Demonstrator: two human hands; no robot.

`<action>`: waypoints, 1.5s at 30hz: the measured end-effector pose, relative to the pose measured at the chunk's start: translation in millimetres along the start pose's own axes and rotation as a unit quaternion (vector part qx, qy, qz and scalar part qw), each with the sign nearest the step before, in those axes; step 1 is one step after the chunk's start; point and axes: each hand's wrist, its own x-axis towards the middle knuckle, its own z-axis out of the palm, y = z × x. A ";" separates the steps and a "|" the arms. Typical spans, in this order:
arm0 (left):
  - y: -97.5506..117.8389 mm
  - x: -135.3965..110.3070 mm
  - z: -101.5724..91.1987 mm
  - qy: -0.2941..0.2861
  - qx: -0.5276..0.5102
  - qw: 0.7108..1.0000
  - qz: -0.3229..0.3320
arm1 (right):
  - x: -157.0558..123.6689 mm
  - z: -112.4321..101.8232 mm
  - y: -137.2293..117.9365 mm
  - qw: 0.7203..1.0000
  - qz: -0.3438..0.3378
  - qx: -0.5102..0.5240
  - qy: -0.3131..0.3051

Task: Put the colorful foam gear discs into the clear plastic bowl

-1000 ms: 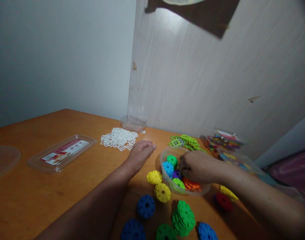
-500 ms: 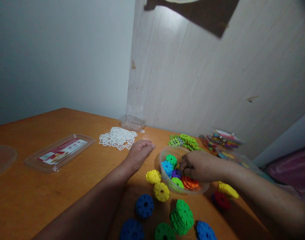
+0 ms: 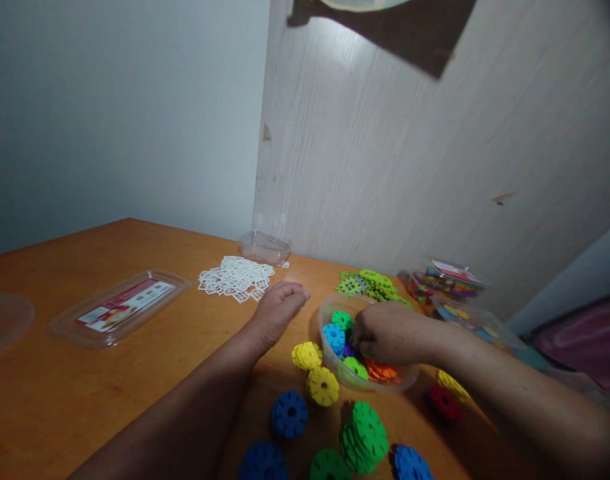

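My right hand [image 3: 387, 331] reaches into a round clear plastic tub [image 3: 325, 299]. Its fingers are bent down and pressed together among the discs, and whatever they hold is hidden. Around them in the tub lie notched plastic discs: green [image 3: 342, 321], light blue [image 3: 334, 339], purple [image 3: 349, 350], lime [image 3: 355, 367] and orange [image 3: 383, 371]. Left of the tub my left hand [image 3: 282, 308] rests on its side on the table, loosely curled, with no object showing in it. Nearest to it are a yellow disc pile [image 3: 307, 356] and a yellow stack [image 3: 323, 386].
Stacks of blue [image 3: 290, 414], green [image 3: 367, 433] and red [image 3: 443, 402] discs stand nearer me. White lattice pieces [image 3: 237, 277], a clear box [image 3: 265, 247] and yellow-green pieces [image 3: 377, 285] lie toward the wall. A labelled lid [image 3: 122, 307] is at left; filled boxes [image 3: 455, 277] are at right.
My right hand has shifted slightly left within the tub and now covers more of the purple disc. My left hand stays in the same place.
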 end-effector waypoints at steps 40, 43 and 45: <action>-2.1 -1.5 3.8 -0.108 0.052 0.987 0.107 | -3.6 -9.2 11.2 0.997 0.047 0.053 -0.013; -1.1 -2.6 4.0 -0.102 0.050 0.989 0.092 | -1.9 -6.9 6.5 0.998 0.060 0.024 -0.016; -0.6 -3.3 4.1 -0.097 0.050 0.990 0.085 | -0.1 -4.3 5.3 0.997 0.067 0.015 -0.025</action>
